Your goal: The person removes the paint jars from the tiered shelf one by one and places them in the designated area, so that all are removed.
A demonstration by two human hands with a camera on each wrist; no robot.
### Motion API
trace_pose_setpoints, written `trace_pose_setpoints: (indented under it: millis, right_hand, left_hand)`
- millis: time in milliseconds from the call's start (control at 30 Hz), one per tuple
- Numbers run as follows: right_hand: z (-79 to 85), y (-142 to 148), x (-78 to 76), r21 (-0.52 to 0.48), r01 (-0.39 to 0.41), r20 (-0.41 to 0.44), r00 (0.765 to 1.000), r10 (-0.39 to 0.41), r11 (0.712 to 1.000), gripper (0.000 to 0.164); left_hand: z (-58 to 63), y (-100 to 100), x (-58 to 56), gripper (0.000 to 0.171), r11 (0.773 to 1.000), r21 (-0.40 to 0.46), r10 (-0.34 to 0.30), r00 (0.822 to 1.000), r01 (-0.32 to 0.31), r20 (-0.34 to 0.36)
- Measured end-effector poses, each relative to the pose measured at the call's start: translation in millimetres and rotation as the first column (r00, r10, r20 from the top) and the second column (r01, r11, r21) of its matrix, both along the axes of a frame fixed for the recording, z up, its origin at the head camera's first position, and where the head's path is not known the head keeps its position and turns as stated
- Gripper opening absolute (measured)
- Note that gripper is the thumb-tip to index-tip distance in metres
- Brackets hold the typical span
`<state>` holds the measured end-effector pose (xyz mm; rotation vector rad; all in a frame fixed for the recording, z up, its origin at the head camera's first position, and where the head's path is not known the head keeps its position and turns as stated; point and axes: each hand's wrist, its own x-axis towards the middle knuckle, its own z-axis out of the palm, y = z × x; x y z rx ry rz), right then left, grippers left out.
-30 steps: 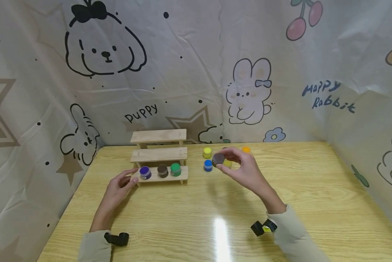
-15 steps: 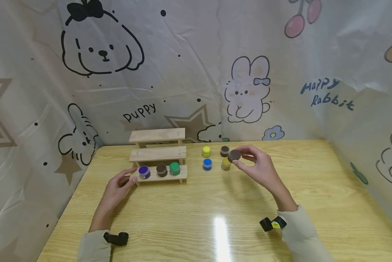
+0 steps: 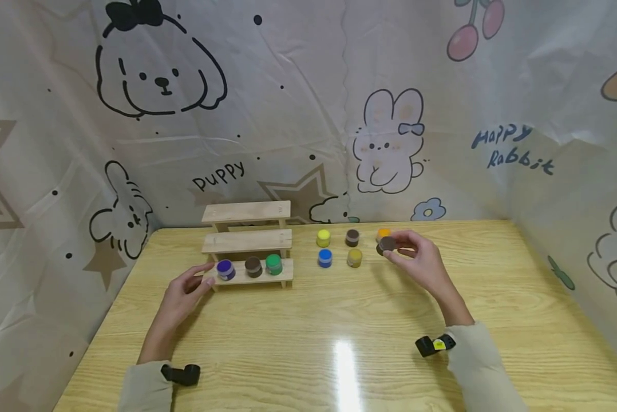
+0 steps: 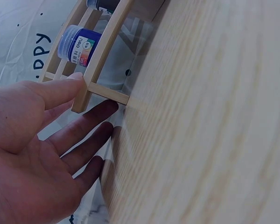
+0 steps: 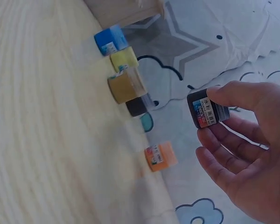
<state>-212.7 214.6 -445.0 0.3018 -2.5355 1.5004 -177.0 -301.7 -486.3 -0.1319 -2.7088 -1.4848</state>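
My right hand (image 3: 423, 260) pinches a small dark paint jar (image 5: 206, 109) between thumb and fingers. In the head view that jar overlaps an orange paint jar (image 3: 383, 233) behind it; the right wrist view shows it held up off the table. At the left, my left hand (image 3: 182, 297) grips the left end of the lowest step of a three-tier wooden display rack (image 3: 246, 243). Its thumb lies against the step's end, and the other fingers reach beneath. On that step stand a purple jar (image 3: 226, 269), a dark brown jar (image 3: 253, 267) and a green jar (image 3: 274, 264).
Between rack and right hand, a yellow jar (image 3: 323, 238), a blue jar (image 3: 325, 258), another dark jar (image 3: 352, 237) and a mustard jar (image 3: 355, 258) stand on the wood-grain table (image 3: 288, 343). A printed cloth (image 3: 288, 114) hangs along the table's back.
My right hand has moved to the right with the dark jar, from over the yellow and blue jars to the orange one. The left hand stays on the rack.
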Motion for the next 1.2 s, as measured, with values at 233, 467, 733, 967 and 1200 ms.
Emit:
trace_pose_setpoints:
  millis: [233, 467, 733, 967, 1200]
  right_hand:
    - [-22.1, 10, -7.1, 0.025, 0.046, 0.062, 0.997, -0.048, 0.999, 0.038]
    - [-38.3, 15, -14.0, 0.051, 0.077, 0.129, 0.988, -0.083, 0.996, 0.04]
    - [-46.8, 15, -18.6, 0.087, 0.093, 0.132, 0.986, -0.104, 0.992, 0.038]
    - [-46.7, 13, -18.1, 0.112, 0.084, 0.155, 0.983, -0.101, 0.99, 0.036]
    - [-48.1, 13, -18.8, 0.109, 0.082, 0.152, 0.984, -0.098, 0.991, 0.037]
  left_hand:
    - [0.6, 2, -0.8, 0.045, 1.0, -0.009, -0.001, 1.0, 0.001, 0.002]
    - [0.4, 1, -1.1, 0.046, 1.0, -0.015, -0.006, 1.0, 0.006, 0.006]
    - [0.9, 0, 0.0, 0.045, 1.0, -0.021, -0.002, 1.0, 0.002, -0.005]
    - [2.0, 2, -0.6, 0.044, 1.0, -0.016, 0.002, 1.0, -0.002, -0.002]
    - [2.2, 1, -0.4, 0.044, 1.0, -0.008, -0.005, 1.0, 0.005, -0.009]
